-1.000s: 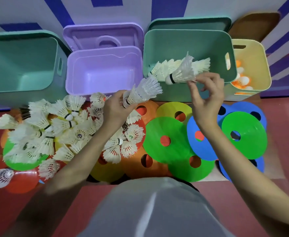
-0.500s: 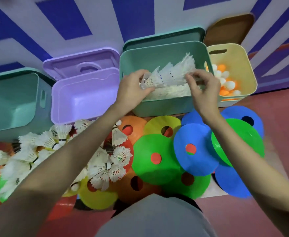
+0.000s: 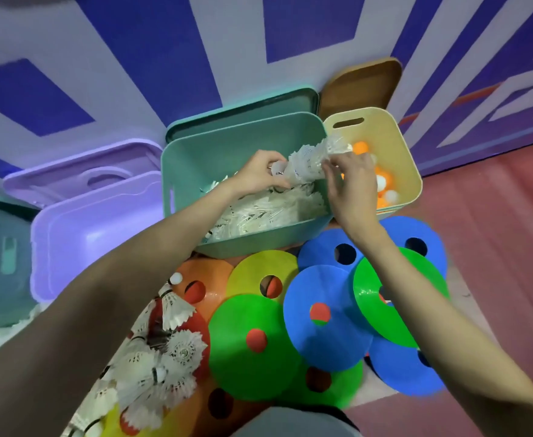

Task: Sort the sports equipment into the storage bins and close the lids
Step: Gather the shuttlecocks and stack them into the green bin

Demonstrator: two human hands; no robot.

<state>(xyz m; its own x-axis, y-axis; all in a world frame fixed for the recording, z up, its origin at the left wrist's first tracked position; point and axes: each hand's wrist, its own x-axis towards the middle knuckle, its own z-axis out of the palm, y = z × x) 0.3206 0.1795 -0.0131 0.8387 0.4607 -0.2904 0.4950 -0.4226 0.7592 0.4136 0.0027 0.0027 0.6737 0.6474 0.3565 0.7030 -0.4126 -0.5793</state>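
Step in hand: we lower a shuttlecock stack [image 3: 309,160] into the green bin [image 3: 196,159], left hand [image 3: 259,171] and right hand [image 3: 350,171] pinching its ends. Next: release, then collect the loose shuttlecocks [image 3: 161,357].

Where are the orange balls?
In the head view, the orange balls lie with white ones inside the yellow bin at upper right, just right of the green bin of shuttlecocks, partly hidden behind the right hand.
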